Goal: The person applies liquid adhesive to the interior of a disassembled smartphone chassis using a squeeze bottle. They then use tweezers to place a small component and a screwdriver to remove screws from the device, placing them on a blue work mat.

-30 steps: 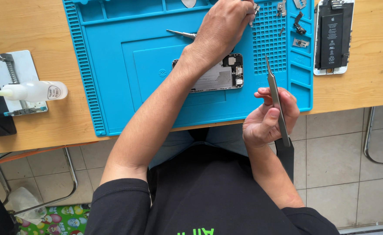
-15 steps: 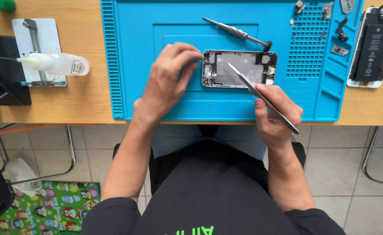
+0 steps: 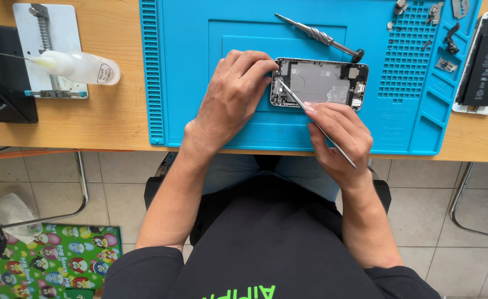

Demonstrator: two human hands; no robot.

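Resting on the blue repair mat (image 3: 188,83), the opened phone housing (image 3: 319,83) lies near its middle. The left hand (image 3: 230,97) pinches the housing's nine o'clock end, fingers closed on the edge. The right hand (image 3: 338,135), at five o'clock of it, clamps metal tweezers (image 3: 316,123), tip inside the housing. A screwdriver (image 3: 319,37) lies at twelve o'clock.
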